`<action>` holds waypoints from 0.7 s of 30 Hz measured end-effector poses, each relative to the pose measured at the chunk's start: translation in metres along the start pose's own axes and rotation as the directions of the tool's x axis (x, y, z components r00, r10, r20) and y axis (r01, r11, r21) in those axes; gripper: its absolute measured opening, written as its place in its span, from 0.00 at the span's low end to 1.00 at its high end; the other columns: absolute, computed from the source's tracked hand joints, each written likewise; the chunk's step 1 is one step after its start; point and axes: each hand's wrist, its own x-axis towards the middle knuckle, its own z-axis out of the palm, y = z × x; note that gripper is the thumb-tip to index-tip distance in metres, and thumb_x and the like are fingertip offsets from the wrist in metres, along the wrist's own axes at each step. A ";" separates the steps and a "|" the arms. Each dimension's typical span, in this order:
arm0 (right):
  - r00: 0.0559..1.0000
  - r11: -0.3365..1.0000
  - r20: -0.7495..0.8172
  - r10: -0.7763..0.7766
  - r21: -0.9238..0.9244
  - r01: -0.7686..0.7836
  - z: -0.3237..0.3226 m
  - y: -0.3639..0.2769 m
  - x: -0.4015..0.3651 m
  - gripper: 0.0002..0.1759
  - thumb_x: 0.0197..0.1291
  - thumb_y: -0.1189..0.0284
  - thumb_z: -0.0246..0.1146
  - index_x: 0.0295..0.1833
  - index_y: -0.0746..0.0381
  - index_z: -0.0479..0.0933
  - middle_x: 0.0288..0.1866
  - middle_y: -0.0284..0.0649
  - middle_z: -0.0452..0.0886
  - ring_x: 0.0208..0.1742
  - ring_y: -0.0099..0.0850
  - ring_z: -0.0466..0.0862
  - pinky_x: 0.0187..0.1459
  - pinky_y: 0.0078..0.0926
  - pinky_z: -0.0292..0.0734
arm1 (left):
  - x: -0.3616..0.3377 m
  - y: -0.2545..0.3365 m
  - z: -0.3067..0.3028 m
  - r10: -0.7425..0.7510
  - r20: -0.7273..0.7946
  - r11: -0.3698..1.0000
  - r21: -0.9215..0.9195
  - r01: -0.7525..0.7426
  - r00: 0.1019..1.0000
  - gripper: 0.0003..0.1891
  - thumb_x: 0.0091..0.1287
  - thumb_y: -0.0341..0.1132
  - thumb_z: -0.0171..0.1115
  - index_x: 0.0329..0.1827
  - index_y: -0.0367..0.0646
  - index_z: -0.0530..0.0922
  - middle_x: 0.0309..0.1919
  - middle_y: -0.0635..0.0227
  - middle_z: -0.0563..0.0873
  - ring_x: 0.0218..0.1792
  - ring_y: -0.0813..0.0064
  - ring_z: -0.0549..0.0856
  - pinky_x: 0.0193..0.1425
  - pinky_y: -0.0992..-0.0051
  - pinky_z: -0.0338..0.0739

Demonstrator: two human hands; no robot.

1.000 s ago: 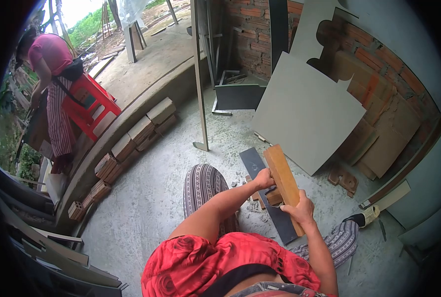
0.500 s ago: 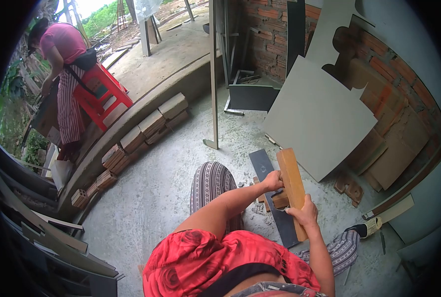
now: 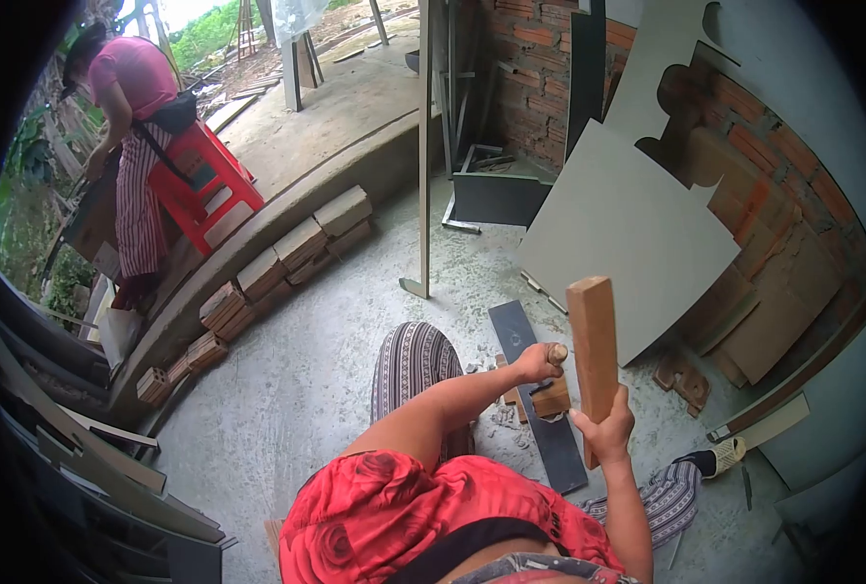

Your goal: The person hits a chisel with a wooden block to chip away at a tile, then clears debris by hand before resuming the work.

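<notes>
My left hand (image 3: 533,364) is closed around a chisel, its round wooden handle end (image 3: 558,352) sticking out past the fingers. Below that fist, the chisel's dark metal part reaches down to a small brown wood block (image 3: 553,399). This block lies across a long dark board (image 3: 561,450) on the floor. In my right hand (image 3: 608,428) is a thick wooden bar (image 3: 594,341), gripped near its lower end and raised, its top end tilted up toward me. The bar stands just to the right of the chisel handle, apart from it.
Wood shavings (image 3: 504,420) litter the floor around the dark board. A large pale panel (image 3: 628,234) leans at the right, with cut wooden pieces (image 3: 683,382) near it. A thin upright post (image 3: 424,195) stands ahead. Bricks (image 3: 297,248) line the ledge; a person (image 3: 136,88) sits beyond on a red stool (image 3: 204,190).
The wooden bar has swung up and to the right, away from my left hand, baring the chisel's handle end. My left hand stays over the block.
</notes>
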 end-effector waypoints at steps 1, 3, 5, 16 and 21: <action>0.975 0.950 0.149 0.162 -0.291 -0.113 0.002 0.009 0.002 0.36 0.35 0.60 0.72 0.49 0.66 0.66 0.37 0.51 0.81 0.40 0.48 0.82 0.43 0.39 0.77 | 0.003 -0.007 0.002 -0.047 0.019 0.995 -0.086 0.049 0.999 0.14 0.46 0.34 0.70 0.38 0.45 0.81 0.29 0.67 0.86 0.29 0.74 0.82 0.37 0.73 0.76; 0.911 0.840 0.228 0.343 -0.509 -0.189 0.004 0.024 0.000 0.36 0.33 0.56 0.72 0.45 0.65 0.65 0.37 0.56 0.81 0.42 0.54 0.81 0.46 0.45 0.74 | 0.003 -0.008 0.006 -0.053 0.078 0.979 -0.193 0.067 0.996 0.15 0.43 0.34 0.71 0.36 0.43 0.81 0.30 0.61 0.86 0.32 0.68 0.84 0.40 0.71 0.76; 0.911 0.847 0.228 0.344 -0.493 -0.197 0.006 0.029 0.001 0.36 0.33 0.56 0.72 0.45 0.65 0.65 0.37 0.56 0.81 0.41 0.54 0.81 0.45 0.45 0.74 | 0.001 0.004 0.001 -0.049 0.055 0.988 -0.142 0.056 0.997 0.15 0.43 0.34 0.71 0.36 0.42 0.81 0.30 0.61 0.86 0.31 0.68 0.84 0.40 0.70 0.76; 0.914 0.876 0.248 0.320 -0.445 -0.185 0.011 0.030 -0.004 0.36 0.33 0.54 0.72 0.44 0.65 0.65 0.36 0.57 0.81 0.40 0.54 0.81 0.44 0.46 0.74 | 0.001 -0.007 0.002 -0.042 0.002 0.999 0.028 0.041 0.999 0.13 0.47 0.36 0.71 0.36 0.44 0.83 0.27 0.63 0.86 0.29 0.71 0.84 0.38 0.71 0.77; 0.910 0.871 0.252 0.330 -0.453 -0.190 0.011 0.031 -0.005 0.37 0.34 0.54 0.73 0.45 0.65 0.65 0.35 0.56 0.80 0.40 0.54 0.81 0.44 0.46 0.74 | -0.003 0.003 -0.004 -0.081 0.037 0.997 0.019 0.081 0.996 0.17 0.42 0.39 0.73 0.35 0.44 0.82 0.29 0.58 0.85 0.32 0.61 0.84 0.40 0.69 0.77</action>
